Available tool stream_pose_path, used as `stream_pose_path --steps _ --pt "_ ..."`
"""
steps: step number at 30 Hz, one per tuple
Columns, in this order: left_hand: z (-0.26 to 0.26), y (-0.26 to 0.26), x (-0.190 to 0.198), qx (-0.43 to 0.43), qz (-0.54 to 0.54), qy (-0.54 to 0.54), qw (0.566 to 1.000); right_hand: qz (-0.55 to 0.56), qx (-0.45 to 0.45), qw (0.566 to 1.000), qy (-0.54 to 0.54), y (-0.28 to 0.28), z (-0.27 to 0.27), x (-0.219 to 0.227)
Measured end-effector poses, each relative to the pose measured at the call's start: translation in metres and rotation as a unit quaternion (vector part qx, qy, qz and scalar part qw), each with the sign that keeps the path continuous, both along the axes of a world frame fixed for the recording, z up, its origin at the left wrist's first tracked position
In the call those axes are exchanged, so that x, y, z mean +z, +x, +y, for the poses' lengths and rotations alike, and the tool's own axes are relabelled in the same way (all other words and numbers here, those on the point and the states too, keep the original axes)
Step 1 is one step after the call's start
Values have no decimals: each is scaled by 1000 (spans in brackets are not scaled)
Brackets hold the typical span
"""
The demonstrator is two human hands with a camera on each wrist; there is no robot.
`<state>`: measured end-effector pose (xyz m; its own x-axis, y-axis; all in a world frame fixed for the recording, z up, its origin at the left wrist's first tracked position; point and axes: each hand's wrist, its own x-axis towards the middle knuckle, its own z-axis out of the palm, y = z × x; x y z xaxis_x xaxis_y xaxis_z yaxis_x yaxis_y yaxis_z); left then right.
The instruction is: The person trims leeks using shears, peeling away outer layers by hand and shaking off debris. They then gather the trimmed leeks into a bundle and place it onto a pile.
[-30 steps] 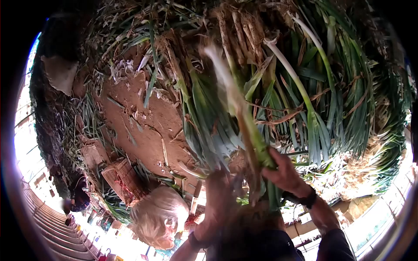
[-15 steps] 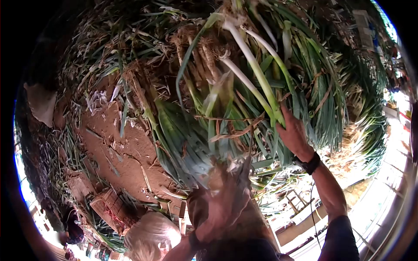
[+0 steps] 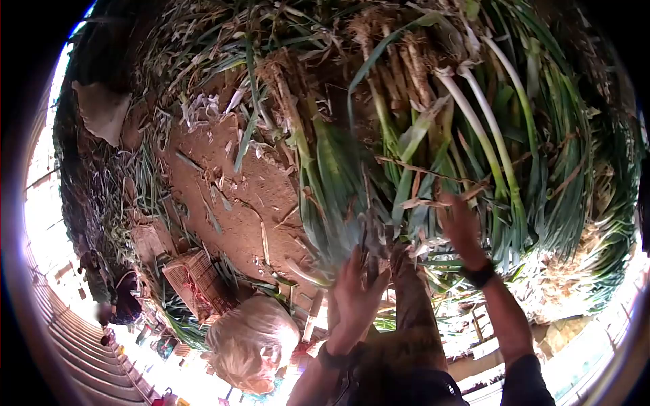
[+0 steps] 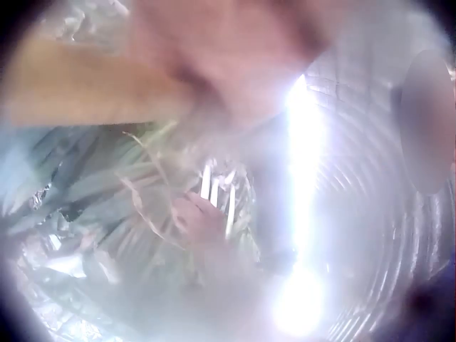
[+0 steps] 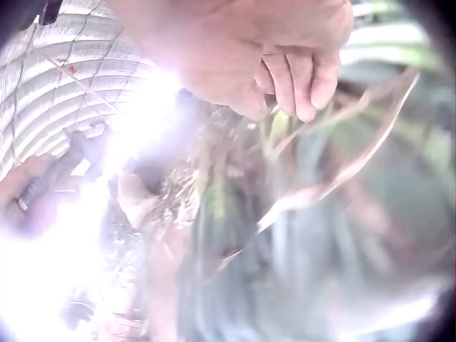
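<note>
A big heap of leeks (image 3: 433, 135) with white shafts and long green leaves fills the head view. My left hand (image 3: 357, 291) is raised with spread fingers just under the drooping leaf tips (image 3: 369, 237) and grips nothing. My right hand (image 3: 460, 227), a dark band on its wrist, reaches among the leaves under two clean white shafts (image 3: 474, 115). In the right wrist view its fingers (image 5: 299, 75) hang loosely curled with nothing in them, beside a dry leaf (image 5: 335, 178). The left wrist view is fogged and shows only green leaves (image 4: 107, 185).
Bare reddish soil (image 3: 230, 183) with leaf scraps lies left of the heap. A woven crate (image 3: 196, 281) stands beyond it. Another person's light-haired head (image 3: 254, 342) is close at lower left, and a second person (image 3: 122, 298) is farther off. Bright ribbed roofing (image 5: 64, 64) is overhead.
A second ago my right hand gripped a leek and carried it to the heap. Now the leek lies there and the hand has let go and dropped back. My left hand has risen with fingers spread.
</note>
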<state>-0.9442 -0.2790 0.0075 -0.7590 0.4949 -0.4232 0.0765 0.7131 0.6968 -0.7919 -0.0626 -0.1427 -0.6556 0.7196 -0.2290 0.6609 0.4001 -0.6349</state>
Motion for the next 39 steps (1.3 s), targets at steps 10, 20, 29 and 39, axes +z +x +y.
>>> stream_pose_path --steps 10,20,29,39 --pt "-98 -54 -6 -34 95 14 995 -94 21 992 84 -271 -134 -128" --pt "-97 -79 9 -98 29 21 995 -110 82 990 -22 -222 -72 -35" --pt "-77 -50 1 -107 -5 94 990 -129 151 977 79 -128 -114 42" --pt "-34 -61 -14 -85 -40 -112 989 -203 168 964 9 -96 -131 73"
